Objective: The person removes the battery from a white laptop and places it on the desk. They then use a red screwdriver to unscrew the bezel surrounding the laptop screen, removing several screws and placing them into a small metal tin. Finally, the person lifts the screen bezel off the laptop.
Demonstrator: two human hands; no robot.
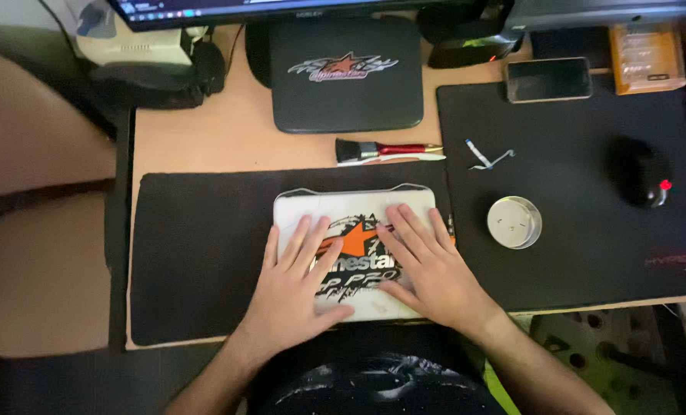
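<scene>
A white rectangular case point(297, 207) with an orange star and black lettering lies on a long black mat point(197, 253) at the desk's front. My left hand point(293, 284) rests flat on its left half, fingers spread. My right hand point(427, 265) lies flat on its right half, fingers spread and pointing up-left. Neither hand grips anything. The lower part of the case is hidden under my palms.
A brush point(385, 151) with a red handle lies behind the case. A round metal tin point(514, 222), a small white strip point(487, 159), a phone point(547, 79) and a black mouse point(641, 173) sit on the right mat. A black pouch point(347, 77) and monitor base stand at the back.
</scene>
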